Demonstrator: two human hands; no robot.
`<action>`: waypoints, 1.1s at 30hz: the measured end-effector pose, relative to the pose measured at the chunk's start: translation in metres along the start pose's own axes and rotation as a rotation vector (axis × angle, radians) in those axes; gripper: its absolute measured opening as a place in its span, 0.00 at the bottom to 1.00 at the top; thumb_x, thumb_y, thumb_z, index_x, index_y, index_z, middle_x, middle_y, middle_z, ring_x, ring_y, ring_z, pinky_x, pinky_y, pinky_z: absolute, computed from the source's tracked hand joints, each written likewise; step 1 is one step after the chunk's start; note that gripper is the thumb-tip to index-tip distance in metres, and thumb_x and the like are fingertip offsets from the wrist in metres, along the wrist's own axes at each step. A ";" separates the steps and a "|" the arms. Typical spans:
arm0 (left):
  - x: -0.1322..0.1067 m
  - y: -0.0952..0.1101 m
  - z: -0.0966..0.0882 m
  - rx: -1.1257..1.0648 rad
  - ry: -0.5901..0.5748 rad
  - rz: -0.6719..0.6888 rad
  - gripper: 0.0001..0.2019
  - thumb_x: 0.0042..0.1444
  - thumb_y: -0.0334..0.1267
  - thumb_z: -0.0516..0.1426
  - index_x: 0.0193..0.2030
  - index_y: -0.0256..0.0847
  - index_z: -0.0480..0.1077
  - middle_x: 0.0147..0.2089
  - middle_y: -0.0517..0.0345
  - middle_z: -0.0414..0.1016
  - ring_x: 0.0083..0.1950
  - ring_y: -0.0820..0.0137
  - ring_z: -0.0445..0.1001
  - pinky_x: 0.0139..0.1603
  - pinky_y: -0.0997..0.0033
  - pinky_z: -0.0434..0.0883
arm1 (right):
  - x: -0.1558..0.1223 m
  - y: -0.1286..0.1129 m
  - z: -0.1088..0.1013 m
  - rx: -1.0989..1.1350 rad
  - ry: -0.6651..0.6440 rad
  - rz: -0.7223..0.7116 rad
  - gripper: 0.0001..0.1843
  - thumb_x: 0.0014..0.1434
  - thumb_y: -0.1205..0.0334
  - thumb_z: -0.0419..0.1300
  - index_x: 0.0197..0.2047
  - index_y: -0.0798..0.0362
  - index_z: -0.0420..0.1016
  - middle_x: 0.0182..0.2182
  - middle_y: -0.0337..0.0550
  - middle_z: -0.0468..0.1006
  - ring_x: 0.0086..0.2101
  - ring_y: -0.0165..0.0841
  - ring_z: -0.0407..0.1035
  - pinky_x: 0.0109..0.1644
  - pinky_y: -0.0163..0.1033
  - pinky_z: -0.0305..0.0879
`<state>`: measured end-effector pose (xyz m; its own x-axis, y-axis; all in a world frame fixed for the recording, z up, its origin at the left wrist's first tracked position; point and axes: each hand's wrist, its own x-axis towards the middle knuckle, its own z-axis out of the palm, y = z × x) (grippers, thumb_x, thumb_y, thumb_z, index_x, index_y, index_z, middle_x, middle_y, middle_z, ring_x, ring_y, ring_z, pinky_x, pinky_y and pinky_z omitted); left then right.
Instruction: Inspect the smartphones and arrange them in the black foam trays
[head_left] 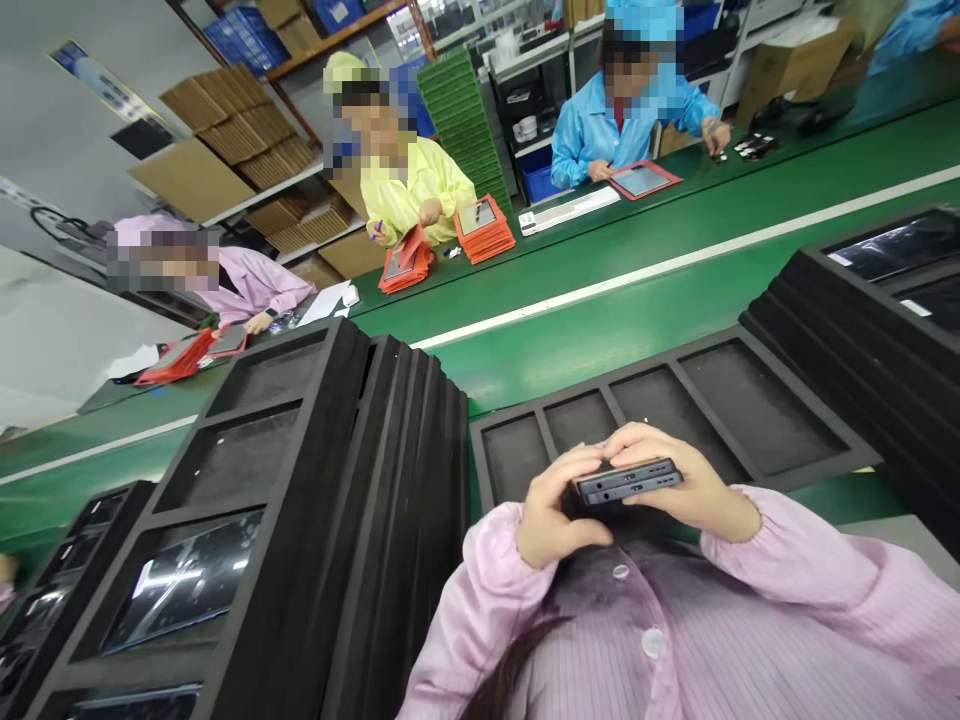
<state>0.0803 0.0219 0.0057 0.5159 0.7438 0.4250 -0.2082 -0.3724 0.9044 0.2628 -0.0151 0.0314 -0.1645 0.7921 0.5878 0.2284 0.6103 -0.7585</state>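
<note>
Two dark smartphones (628, 482), one stacked on the other, are held edge-on close to my chest. Their short ends with the port openings face me. My left hand (556, 508) wraps the left end, thumb below and fingers over the far side. On the right, my right hand (686, 478) grips the other end, with its fingers along the top and far edge. Just beyond my hands lies a black foam tray (679, 372) with several rectangular compartments, whose visible floors are bare apart from a small white speck.
To my left rises a tall stack of black foam trays (319, 440); its top one holds a glossy dark panel (184, 580). Another tray stack (847, 330) stands at right. Across the green conveyor bench (525, 345), several co-workers handle flat panels with red-orange sheets (487, 238).
</note>
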 end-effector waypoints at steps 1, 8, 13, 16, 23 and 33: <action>-0.004 0.004 0.002 0.071 -0.013 0.027 0.18 0.48 0.44 0.62 0.46 0.43 0.71 0.48 0.48 0.75 0.51 0.61 0.73 0.53 0.57 0.69 | -0.002 -0.002 0.004 0.050 0.022 0.023 0.08 0.58 0.56 0.59 0.40 0.50 0.69 0.36 0.45 0.73 0.37 0.32 0.70 0.39 0.38 0.70; -0.007 0.000 0.003 0.170 -0.033 0.037 0.11 0.54 0.37 0.58 0.45 0.44 0.70 0.41 0.51 0.77 0.42 0.66 0.77 0.42 0.65 0.74 | -0.006 -0.003 0.013 0.118 0.028 0.083 0.06 0.58 0.58 0.60 0.37 0.50 0.69 0.32 0.44 0.72 0.33 0.32 0.69 0.35 0.38 0.68; -0.010 -0.006 0.003 0.105 -0.015 0.011 0.11 0.54 0.36 0.57 0.45 0.45 0.70 0.41 0.53 0.78 0.42 0.66 0.76 0.43 0.64 0.74 | 0.000 -0.005 0.010 0.070 -0.009 0.020 0.08 0.59 0.56 0.58 0.39 0.50 0.67 0.32 0.44 0.73 0.34 0.32 0.68 0.35 0.38 0.68; -0.009 -0.009 0.007 0.065 0.058 -0.047 0.10 0.51 0.40 0.60 0.41 0.44 0.70 0.38 0.54 0.78 0.39 0.66 0.77 0.40 0.65 0.74 | 0.002 -0.003 0.010 0.027 0.013 0.040 0.08 0.59 0.55 0.58 0.37 0.51 0.68 0.30 0.43 0.73 0.33 0.31 0.68 0.35 0.38 0.67; -0.002 -0.018 0.012 0.087 0.154 -0.314 0.16 0.52 0.52 0.56 0.32 0.38 0.69 0.25 0.58 0.73 0.25 0.72 0.70 0.27 0.72 0.70 | 0.003 0.009 0.016 0.113 0.123 0.392 0.12 0.58 0.51 0.57 0.36 0.52 0.67 0.30 0.43 0.71 0.30 0.33 0.68 0.33 0.36 0.68; 0.008 -0.019 0.007 0.063 0.161 -0.415 0.18 0.51 0.54 0.56 0.31 0.39 0.69 0.26 0.58 0.73 0.27 0.71 0.69 0.28 0.72 0.70 | 0.015 0.022 0.021 0.081 0.139 0.393 0.09 0.61 0.53 0.54 0.39 0.49 0.65 0.31 0.40 0.71 0.29 0.29 0.69 0.32 0.31 0.68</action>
<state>0.0938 0.0308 -0.0085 0.4079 0.9125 0.0319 0.0424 -0.0538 0.9977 0.2454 0.0100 0.0179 0.0522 0.9592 0.2778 0.1713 0.2655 -0.9488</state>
